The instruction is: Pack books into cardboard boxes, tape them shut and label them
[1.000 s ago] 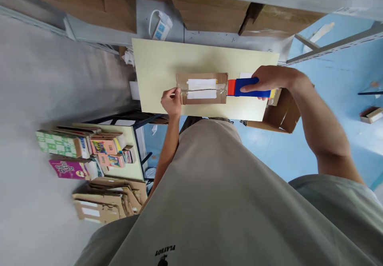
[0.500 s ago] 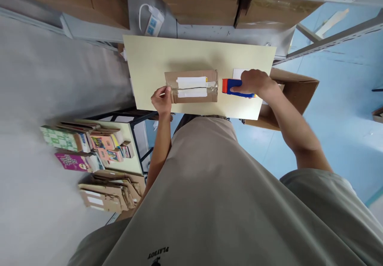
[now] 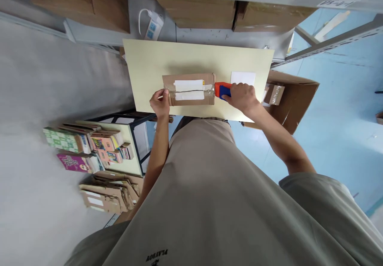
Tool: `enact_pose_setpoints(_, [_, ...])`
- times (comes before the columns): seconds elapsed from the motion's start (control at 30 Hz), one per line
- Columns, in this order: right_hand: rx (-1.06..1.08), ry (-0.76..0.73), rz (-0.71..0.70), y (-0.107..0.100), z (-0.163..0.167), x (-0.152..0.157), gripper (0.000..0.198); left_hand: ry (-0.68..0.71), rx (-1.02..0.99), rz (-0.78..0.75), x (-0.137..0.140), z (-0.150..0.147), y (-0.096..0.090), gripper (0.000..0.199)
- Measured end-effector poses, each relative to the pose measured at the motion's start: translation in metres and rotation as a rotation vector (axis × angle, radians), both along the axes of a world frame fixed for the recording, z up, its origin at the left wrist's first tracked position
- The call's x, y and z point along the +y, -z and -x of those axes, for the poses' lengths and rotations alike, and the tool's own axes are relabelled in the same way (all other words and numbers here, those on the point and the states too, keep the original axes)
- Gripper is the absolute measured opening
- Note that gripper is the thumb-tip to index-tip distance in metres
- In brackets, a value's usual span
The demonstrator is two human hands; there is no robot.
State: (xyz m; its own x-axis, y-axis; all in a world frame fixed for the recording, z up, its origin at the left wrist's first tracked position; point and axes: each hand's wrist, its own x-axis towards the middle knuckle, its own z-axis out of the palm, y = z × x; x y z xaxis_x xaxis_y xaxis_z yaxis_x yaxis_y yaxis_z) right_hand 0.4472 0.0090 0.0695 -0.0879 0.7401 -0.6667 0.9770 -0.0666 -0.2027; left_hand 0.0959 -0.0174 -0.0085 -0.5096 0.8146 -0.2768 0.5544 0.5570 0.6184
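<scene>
A small cardboard box (image 3: 189, 101) lies on the pale yellow tabletop (image 3: 143, 64). Clear tape runs lengthwise over its top, across white labels (image 3: 189, 85). At the box's left end, my left hand (image 3: 160, 103) is closed, thumb on the taped edge and fingers curled at the side. My right hand (image 3: 243, 97) grips a red and blue tape dispenser (image 3: 223, 90), whose red front end is at the right end of the box. Whether it touches the box is hard to make out. The hand hides the rear of the dispenser.
A white paper sheet (image 3: 243, 77) lies behind my right hand. An open carton (image 3: 302, 104) with a small taped box (image 3: 275, 95) stands off the table's right side. Cartons (image 3: 206, 12) and a power strip (image 3: 154, 26) sit behind. Books (image 3: 72, 162) are stacked at the left.
My right hand has moved left with the tape dispenser, bringing its red end up to the box and uncovering more of the white sheet. My left hand stays at the box's left end.
</scene>
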Motion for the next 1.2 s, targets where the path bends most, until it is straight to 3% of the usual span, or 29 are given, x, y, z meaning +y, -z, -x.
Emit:
enact_pose_setpoints(0.17, [-0.077,0.044,0.01,0.001,0.012,-0.012,0.039,-0.026,-0.027,0.036,0.0,0.003,0.002,0.019])
enact_pose_setpoints(0.3, [-0.07,0.134,0.024,-0.008,0.003,-0.022,0.045,-0.007,0.05,0.011,0.001,-0.003,-0.012,0.031])
enact_pose_setpoints(0.37, [-0.053,0.195,0.041,-0.025,-0.004,-0.024,0.048,0.077,0.103,-0.084,0.004,-0.018,-0.028,0.036])
enact_pose_setpoints(0.47, [0.014,0.277,0.038,-0.059,-0.012,-0.021,0.043,0.358,0.043,-0.272,0.015,-0.061,-0.057,0.033])
enact_pose_setpoints(0.63, [0.156,0.385,-0.199,-0.121,-0.009,0.003,0.043,0.809,-0.097,-0.571,0.047,-0.152,-0.113,0.051])
enact_pose_setpoints(0.77, [0.236,0.389,-0.498,-0.163,-0.004,0.047,0.045,0.878,-0.134,-0.779,0.095,-0.202,-0.156,0.062])
enact_pose_setpoints(0.87, [0.172,0.357,-0.645,-0.183,0.0,0.093,0.043,0.875,-0.116,-0.796,0.139,-0.221,-0.176,0.067])
enact_pose_setpoints(0.97, [0.063,0.304,-0.704,-0.186,0.006,0.136,0.044,0.935,-0.107,-0.786,0.168,-0.225,-0.182,0.073])
enact_pose_setpoints(1.03, [0.032,0.245,-0.737,-0.176,0.01,0.159,0.05,0.945,-0.126,-0.775,0.17,-0.219,-0.177,0.076])
enact_pose_setpoints(1.2, [0.107,0.237,-0.9,-0.125,0.02,0.197,0.052,0.903,-0.221,-0.709,0.131,-0.19,-0.144,0.08])
